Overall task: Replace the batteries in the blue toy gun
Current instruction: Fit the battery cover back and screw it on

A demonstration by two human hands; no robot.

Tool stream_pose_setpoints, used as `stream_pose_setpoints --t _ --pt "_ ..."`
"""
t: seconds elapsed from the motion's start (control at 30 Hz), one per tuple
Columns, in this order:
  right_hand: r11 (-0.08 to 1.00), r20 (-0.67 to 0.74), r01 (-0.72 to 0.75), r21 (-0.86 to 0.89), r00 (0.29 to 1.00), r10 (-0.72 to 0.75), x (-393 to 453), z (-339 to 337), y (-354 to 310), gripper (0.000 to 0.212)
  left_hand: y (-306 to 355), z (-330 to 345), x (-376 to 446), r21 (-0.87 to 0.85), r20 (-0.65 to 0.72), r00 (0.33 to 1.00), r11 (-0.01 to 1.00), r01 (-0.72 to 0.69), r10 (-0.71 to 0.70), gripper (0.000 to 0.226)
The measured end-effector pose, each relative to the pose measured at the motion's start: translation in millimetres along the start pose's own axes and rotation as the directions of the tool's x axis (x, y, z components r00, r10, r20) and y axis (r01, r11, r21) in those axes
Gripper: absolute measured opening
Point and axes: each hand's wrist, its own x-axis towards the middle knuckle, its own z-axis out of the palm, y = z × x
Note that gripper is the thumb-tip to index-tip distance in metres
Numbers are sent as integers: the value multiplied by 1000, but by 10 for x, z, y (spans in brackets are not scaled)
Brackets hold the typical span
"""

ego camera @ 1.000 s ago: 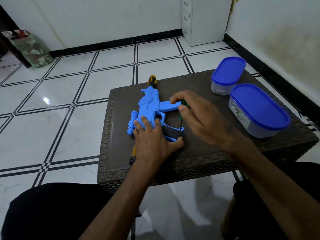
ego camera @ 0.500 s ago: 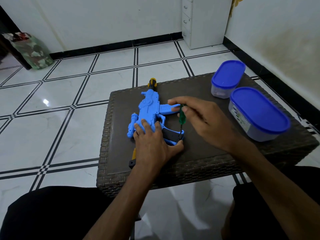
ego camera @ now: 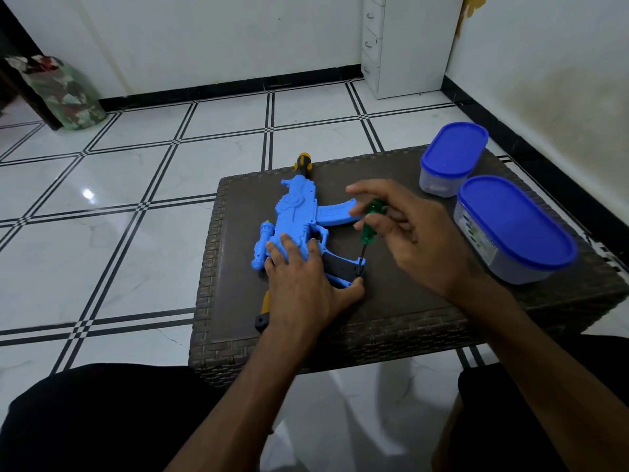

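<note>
The blue toy gun point(ego camera: 295, 216) lies flat on the dark wicker table point(ego camera: 391, 301), its yellow-and-black muzzle at the far edge. My left hand point(ego camera: 303, 284) presses down on the gun's body, fingers spread flat and thumb against the black grip. My right hand point(ego camera: 408, 236) pinches a green-handled screwdriver point(ego camera: 369, 224) that stands nearly upright. Its tip sits on the far end of the black grip point(ego camera: 342, 265).
Two clear tubs with blue lids stand at the table's right: a small one point(ego camera: 452, 155) at the back, a larger one point(ego camera: 514, 226) nearer. A white drawer cabinet point(ego camera: 401, 46) stands by the far wall and a green bag point(ego camera: 64, 93) sits at the far left.
My right hand has opened up around the screwdriver handle, now holding it by the fingertips with the index finger lifted. The left hand and gun have stayed put.
</note>
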Motion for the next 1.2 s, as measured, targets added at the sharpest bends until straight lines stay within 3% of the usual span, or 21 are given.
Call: stream_pose_setpoints --t 0.1,0.17,0.37,0.67,0.9,1.07,1.2 --pt "986 -40 72 -153 996 -79 18 22 39 14 0 -11 -10 -4 4 1000 1000 -4 4 103" --pt "973 -2 100 -210 995 -103 25 41 39 18 -1 -22 -8 -8 14 1000 1000 -7 7 103" --pt "999 84 32 -3 996 -31 1 50 -21 38 -3 -35 -8 -8 31 999 1000 -11 11 104" --pt "971 70 87 -222 995 -73 19 57 30 25 -4 -26 -9 -4 26 1000 1000 -8 8 104" --pt "1000 89 -10 12 996 8 -23 23 -20 38 -9 -18 -10 -7 17 1000 1000 -8 8 103" --pt "986 5 77 -148 997 -77 2 46 -7 15 -7 -22 -3 3 23 1000 1000 -10 10 103" --pt "973 24 102 -206 995 -99 20 74 2 23 -8 -16 -2 -2 23 1000 1000 -15 15 103"
